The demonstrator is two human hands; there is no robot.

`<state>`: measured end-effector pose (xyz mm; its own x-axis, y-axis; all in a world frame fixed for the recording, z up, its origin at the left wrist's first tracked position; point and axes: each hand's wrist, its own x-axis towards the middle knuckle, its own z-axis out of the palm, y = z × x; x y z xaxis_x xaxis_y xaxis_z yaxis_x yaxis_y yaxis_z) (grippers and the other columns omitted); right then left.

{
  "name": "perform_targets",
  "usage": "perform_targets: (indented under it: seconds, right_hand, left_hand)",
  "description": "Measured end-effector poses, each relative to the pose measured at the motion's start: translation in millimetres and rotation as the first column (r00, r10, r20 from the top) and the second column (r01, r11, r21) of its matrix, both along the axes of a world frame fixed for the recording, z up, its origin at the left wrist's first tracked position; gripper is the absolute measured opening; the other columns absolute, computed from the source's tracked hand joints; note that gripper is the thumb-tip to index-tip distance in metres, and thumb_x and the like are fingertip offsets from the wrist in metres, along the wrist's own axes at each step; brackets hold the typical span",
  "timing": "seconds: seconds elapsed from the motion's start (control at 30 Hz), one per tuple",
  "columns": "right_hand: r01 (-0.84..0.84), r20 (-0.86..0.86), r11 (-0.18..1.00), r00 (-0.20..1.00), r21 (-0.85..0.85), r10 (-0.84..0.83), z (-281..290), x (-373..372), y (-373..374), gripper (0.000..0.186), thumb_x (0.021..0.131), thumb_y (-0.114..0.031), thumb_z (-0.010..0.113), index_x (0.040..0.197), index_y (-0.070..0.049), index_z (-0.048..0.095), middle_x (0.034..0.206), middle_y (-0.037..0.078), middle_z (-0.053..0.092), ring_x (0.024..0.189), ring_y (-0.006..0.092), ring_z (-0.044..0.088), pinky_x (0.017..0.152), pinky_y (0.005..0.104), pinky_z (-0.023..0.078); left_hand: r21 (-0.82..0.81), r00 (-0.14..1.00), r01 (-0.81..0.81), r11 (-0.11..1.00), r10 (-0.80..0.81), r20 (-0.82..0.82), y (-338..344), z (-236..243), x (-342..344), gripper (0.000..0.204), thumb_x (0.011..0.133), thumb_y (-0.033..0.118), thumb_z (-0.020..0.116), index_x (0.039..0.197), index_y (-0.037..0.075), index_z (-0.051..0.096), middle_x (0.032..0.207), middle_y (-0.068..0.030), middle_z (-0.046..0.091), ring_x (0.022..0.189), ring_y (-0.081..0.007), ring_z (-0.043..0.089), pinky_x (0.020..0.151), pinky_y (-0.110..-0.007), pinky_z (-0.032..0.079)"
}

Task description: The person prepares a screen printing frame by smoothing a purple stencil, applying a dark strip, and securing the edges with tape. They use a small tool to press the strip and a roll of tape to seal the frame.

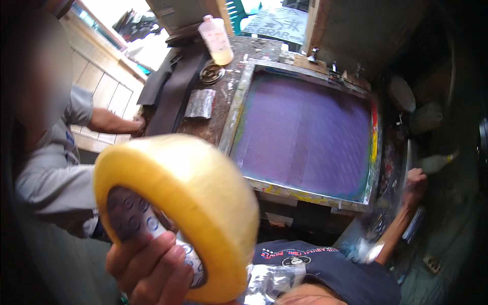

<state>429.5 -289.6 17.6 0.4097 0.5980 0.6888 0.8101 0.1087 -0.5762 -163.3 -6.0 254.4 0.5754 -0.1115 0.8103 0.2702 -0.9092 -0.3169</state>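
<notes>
Close in front of me, my left hand [152, 269] grips a large roll of yellow packing tape [223, 223]. My fingers are hooked through its core, which is lined with printed white paper. The roll is tilted and hides part of the bench. My right hand [417, 185] reaches out to the far right, its fingers closed beside a dark upright edge. What it holds, if anything, is too blurred to make out. Between my arms lies a screen printing frame [300, 137] with purple mesh and a paint-stained rim, flat on the bench.
A pink-tinted plastic bottle [216, 40], a round tin [212, 73] and a crumpled silver packet [200, 103] stand left of the frame. Hinge clamps [335, 75] sit behind it. A pale bottle with a yellow tip [438, 161] is near my right hand. At left sits another person [56, 173].
</notes>
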Motion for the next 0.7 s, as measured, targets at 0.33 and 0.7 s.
perform_targets:
  seconds: [0.33, 0.7]
  right_hand:
    - [-0.154, 0.323, 0.829, 0.87, -0.538, 0.372, 272.2, -106.1, 116.2, 0.018, 0.072, -0.005, 0.083, 0.087, -0.004, 0.074, 0.072, 0.007, 0.061, 0.063, 0.0148, 0.06, 0.056, 0.028, 0.046]
    - [-0.234, 0.442, 0.746, 0.681, -0.623, 0.583, 330.7, -171.8, 178.7, 0.012, 0.075, -0.002, 0.078, 0.084, -0.002, 0.071, 0.079, 0.01, 0.063, 0.071, 0.02, 0.065, 0.061, 0.0311, 0.05]
  left_hand:
    - [-0.359, 0.943, -0.306, 0.882, 0.333, 0.017, 138.8, -105.6, 71.3, 0.034, 0.085, 0.032, 0.08, 0.096, 0.004, 0.064, 0.082, -0.0142, 0.067, 0.073, -0.0298, 0.066, 0.067, -0.039, 0.051]
    - [-0.486, 0.705, -0.671, 0.56, 0.684, -0.187, 297.2, -290.5, 87.5, 0.043, 0.093, 0.044, 0.066, 0.093, 0.001, 0.06, 0.091, -0.0208, 0.069, 0.084, -0.0394, 0.066, 0.078, -0.047, 0.051]
